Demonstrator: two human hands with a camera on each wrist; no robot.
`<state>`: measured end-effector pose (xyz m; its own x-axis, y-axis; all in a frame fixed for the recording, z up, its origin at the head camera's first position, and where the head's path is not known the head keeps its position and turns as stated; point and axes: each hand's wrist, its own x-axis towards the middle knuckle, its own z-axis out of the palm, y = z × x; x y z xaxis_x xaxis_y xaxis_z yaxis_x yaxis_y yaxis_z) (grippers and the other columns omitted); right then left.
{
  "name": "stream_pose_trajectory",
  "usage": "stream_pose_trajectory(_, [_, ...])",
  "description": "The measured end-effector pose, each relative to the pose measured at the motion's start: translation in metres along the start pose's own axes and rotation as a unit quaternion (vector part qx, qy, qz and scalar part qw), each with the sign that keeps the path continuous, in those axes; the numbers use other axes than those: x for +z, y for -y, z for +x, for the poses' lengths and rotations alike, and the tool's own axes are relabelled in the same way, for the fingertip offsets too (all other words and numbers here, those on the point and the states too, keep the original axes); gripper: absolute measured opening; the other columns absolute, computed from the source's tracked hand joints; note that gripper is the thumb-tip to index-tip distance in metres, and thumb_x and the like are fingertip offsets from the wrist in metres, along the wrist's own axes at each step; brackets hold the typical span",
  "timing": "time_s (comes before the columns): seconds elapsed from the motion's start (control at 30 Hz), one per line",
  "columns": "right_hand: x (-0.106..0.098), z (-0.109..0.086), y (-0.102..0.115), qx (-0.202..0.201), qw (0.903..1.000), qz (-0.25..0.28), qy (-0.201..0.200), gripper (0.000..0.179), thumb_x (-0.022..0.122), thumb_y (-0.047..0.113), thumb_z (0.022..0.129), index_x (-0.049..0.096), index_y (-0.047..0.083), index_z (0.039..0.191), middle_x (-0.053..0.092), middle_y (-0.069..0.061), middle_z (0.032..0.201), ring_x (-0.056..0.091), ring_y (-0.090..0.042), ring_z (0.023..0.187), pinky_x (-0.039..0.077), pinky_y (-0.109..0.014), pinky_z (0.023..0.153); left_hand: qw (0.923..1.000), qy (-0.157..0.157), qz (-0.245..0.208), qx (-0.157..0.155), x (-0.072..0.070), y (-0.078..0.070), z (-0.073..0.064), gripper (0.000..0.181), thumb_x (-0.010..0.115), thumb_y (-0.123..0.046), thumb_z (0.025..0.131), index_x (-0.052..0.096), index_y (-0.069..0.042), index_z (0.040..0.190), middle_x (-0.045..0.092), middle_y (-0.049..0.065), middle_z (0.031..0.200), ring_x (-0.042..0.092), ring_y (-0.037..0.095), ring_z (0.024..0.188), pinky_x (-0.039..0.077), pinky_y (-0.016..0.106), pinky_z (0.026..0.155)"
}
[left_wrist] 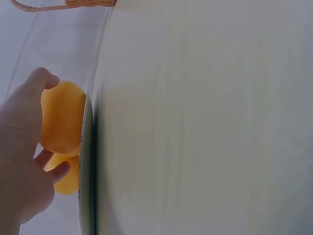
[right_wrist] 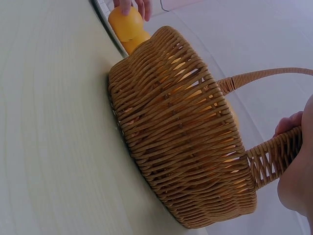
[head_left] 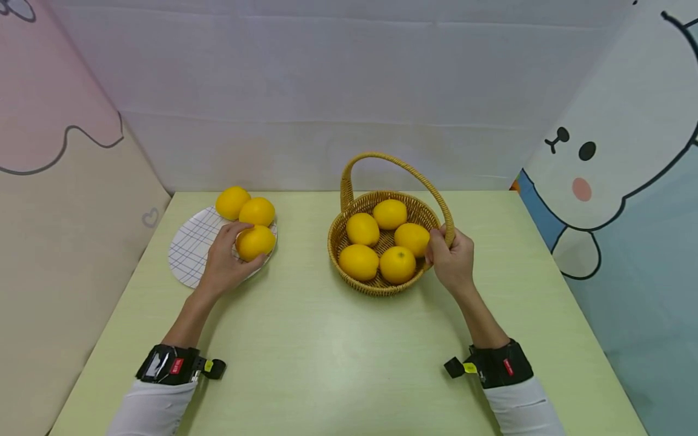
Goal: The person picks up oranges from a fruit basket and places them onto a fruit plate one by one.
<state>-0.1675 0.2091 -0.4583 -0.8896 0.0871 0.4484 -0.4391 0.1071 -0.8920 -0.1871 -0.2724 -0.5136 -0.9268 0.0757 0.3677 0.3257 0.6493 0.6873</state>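
- Left hand [head_left: 223, 260], left of the basket [head_left: 376, 290]: fingers half open, curled round a lemon [head_left: 255, 243] on the plate [head_left: 189, 249]
- Right hand [head_left: 454, 259]: fingers closed round the basket's handle [head_left: 347, 189]

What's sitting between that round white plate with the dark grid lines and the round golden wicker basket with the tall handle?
Nothing: the head view shows only bare, pale green tabletop between the plate and the basket.
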Motion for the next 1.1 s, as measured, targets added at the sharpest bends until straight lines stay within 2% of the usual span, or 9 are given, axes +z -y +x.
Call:
stream_pose_trajectory(0.17, [0.000, 0.000, 0.000, 0.006, 1.0000, 0.000, 0.000, 0.040, 0.052, 0.002, 0.114, 0.047, -0.008, 0.075, 0.053, 0.004, 0.054, 0.050, -0.012, 0.045, 0.042, -0.021, 0.042, 0.9999, 0.005, 0.014, -0.002, -0.002, -0.002, 0.001, 0.073, 0.097, -0.012, 0.084, 0.063, -0.002, 0.148, 0.057, 0.025, 0.153, 0.058, 0.046, 0.140, 0.049, 0.073, 0.117])
stream_pose_trajectory(0.4, [0.000, 0.000, 0.000, 0.004, 1.0000, 0.003, 0.001, 0.040, 0.052, 0.001, 0.114, 0.047, -0.009, 0.075, 0.053, 0.004, 0.054, 0.050, -0.014, 0.044, 0.041, -0.020, 0.042, 0.9980, 0.015, 0.061, -0.011, -0.008, -0.009, 0.002, 0.085, 0.098, -0.026, 0.085, 0.058, -0.006, 0.157, 0.050, 0.024, 0.165, 0.054, 0.048, 0.142, 0.049, 0.074, 0.113])
stream_pose_trajectory(0.63, [0.000, 0.000, 0.000, 0.005, 1.0000, 0.002, -0.002, 0.040, 0.052, 0.001, 0.114, 0.047, -0.009, 0.075, 0.053, 0.003, 0.054, 0.050, -0.013, 0.045, 0.040, -0.021, 0.042, 0.9943, 0.038, 0.096, -0.026, -0.013, -0.012, 0.001, 0.097, 0.096, -0.039, 0.086, 0.051, -0.012, 0.167, 0.040, 0.022, 0.177, 0.047, 0.051, 0.152, 0.046, 0.079, 0.116])
stream_pose_trajectory(0.9, [0.000, 0.000, -0.002, 0.008, 1.0000, 0.002, -0.001, 0.041, 0.053, 0.002, 0.113, 0.047, -0.008, 0.074, 0.052, 0.002, 0.054, 0.050, -0.014, 0.044, 0.040, -0.021, 0.042, 0.9926, 0.047, 0.111, -0.020, -0.017, -0.015, 0.002, 0.101, 0.096, -0.043, 0.084, 0.050, -0.012, 0.168, 0.037, 0.023, 0.179, 0.043, 0.052, 0.157, 0.042, 0.079, 0.121])
stream_pose_trajectory(1.1, [0.001, 0.000, -0.001, 0.010, 0.9999, 0.002, -0.003, 0.040, 0.053, 0.003, 0.113, 0.047, -0.008, 0.075, 0.052, 0.001, 0.054, 0.049, -0.016, 0.044, 0.040, -0.021, 0.041, 0.9925, 0.065, 0.100, -0.027, -0.016, -0.026, 0.006, 0.101, 0.095, -0.046, 0.085, 0.049, -0.018, 0.171, 0.033, 0.019, 0.183, 0.037, 0.051, 0.162, 0.038, 0.082, 0.124])
